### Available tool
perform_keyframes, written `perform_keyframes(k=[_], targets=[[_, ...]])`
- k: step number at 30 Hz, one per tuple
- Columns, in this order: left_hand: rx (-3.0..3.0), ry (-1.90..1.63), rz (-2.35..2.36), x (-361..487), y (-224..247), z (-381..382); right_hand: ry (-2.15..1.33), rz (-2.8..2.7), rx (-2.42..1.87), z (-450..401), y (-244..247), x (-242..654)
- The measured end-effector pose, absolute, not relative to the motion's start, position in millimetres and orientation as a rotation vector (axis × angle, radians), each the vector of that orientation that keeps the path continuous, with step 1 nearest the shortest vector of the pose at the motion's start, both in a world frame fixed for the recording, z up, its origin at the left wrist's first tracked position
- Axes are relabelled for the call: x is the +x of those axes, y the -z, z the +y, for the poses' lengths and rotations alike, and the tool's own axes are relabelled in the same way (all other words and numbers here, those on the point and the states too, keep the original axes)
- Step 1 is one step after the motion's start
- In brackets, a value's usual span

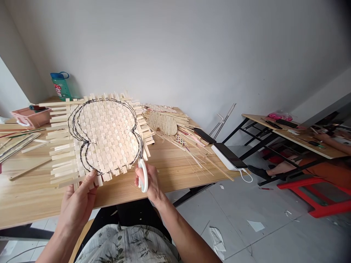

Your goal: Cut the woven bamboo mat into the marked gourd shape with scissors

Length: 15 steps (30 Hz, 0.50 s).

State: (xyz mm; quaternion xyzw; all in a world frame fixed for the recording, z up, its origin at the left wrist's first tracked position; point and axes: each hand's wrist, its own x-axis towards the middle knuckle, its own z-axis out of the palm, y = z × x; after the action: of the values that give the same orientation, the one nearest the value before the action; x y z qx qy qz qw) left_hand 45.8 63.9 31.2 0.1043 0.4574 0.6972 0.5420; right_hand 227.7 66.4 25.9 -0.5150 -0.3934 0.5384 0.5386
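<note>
A woven mat of pale bamboo strips (108, 133) is held up over the table, its strip ends sticking out unevenly. Dark stitched lines form a rounded, lobed outline on it. My left hand (80, 199) grips the mat's lower left edge, thumb on top. White-handled scissors (143, 177) are in my right hand (153, 184), at the mat's lower right edge. The blades point away from me, along the dark outline, among the strip ends. Whether the blades are parted is hard to see.
Loose strips and a rounded woven piece (163, 122) lie on the wooden table (175, 175). A phone (230, 155) rests at its right end. A pink basket (31, 116) and blue-green bottle (60, 87) stand back left. Another person sits by a second table (309, 140), near a red stool (315, 195).
</note>
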Motion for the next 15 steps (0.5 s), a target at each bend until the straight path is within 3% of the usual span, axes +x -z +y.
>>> perform_keyframes(k=[15], targets=[[0.209, -1.674, 1.093, 43.7, -27.3, 65.0, -1.203, -1.003, -1.208, 65.1, -14.0, 225.0]])
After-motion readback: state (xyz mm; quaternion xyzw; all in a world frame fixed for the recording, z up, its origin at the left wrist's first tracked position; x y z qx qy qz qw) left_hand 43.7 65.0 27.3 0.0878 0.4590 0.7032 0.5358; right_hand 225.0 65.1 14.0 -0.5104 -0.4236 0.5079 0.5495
